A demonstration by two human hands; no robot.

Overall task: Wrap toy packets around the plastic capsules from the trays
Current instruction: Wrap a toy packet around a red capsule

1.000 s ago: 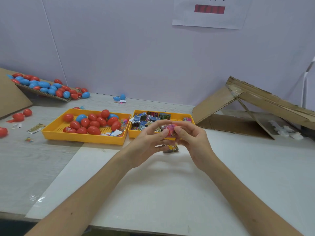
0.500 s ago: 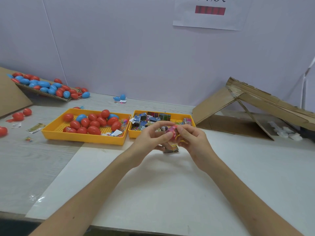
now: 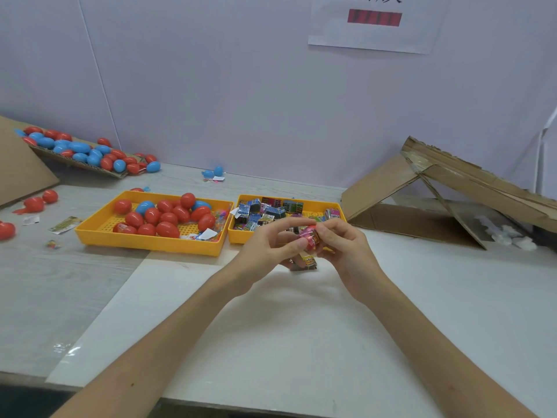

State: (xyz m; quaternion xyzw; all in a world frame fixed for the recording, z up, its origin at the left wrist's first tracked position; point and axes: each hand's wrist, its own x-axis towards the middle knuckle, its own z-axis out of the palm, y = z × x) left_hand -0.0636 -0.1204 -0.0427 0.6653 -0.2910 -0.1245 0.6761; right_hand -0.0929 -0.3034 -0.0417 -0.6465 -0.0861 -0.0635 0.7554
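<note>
Both hands meet above the white board, just in front of the right tray. My left hand (image 3: 268, 251) and my right hand (image 3: 343, 251) pinch one red capsule with a pink toy packet (image 3: 310, 236) pressed around it. Another small packet (image 3: 307, 262) lies on the board right under my fingers. The left yellow tray (image 3: 99, 233) holds several red and blue capsules (image 3: 167, 218). The right yellow tray (image 3: 235, 236) holds several folded toy packets (image 3: 265, 212).
A sloped cardboard sheet (image 3: 18, 170) at the far left carries more red and blue capsules (image 3: 81, 152); loose capsules (image 3: 36, 203) and scraps lie near it. A collapsed cardboard box (image 3: 446, 197) stands at the right. A paper sign (image 3: 373, 22) hangs on the wall.
Both hands have dropped slightly toward the board while still working the packet around the capsule. The trays have not moved.
</note>
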